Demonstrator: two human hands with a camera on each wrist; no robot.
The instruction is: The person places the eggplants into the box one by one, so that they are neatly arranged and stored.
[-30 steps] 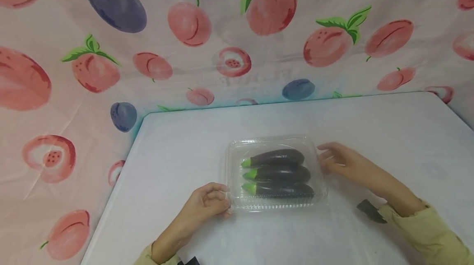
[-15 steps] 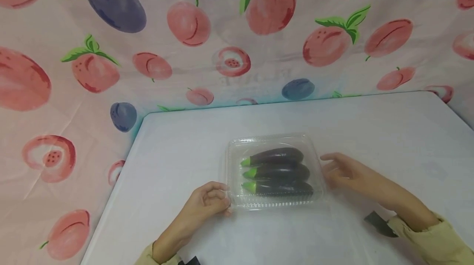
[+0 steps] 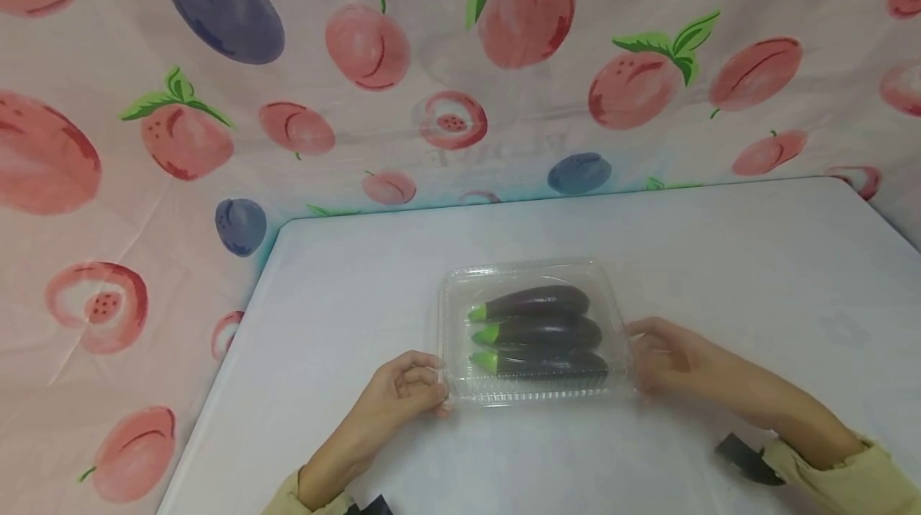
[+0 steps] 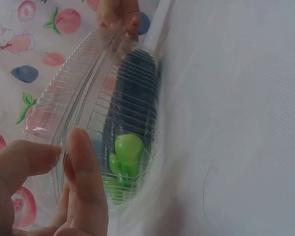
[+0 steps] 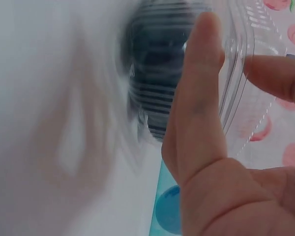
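Observation:
A clear plastic clamshell box point(image 3: 528, 399) with its lid down lies on the white table. Inside it are three dark purple eggplants point(image 3: 543, 333) side by side, their green stem ends pointing left. My left hand point(image 3: 406, 389) pinches the box's left rim near the front corner; in the left wrist view, thumb and finger point(image 4: 86, 162) stand on either side of that rim. At the right rim, my right hand point(image 3: 672, 357) pinches the edge, with the digits point(image 5: 199, 98) on both sides of it in the right wrist view.
The white table point(image 3: 345, 291) extends around the box on all sides. Behind and to the left hangs a pink fruit-print cloth point(image 3: 302, 51) that meets the table's back edge. A dark strap end point(image 3: 748, 459) hangs by the right sleeve point(image 3: 856, 483).
My right hand has slid toward me along the box's right side and closed in on its rim. The box has shifted very slightly away from me, while the left hand keeps its hold.

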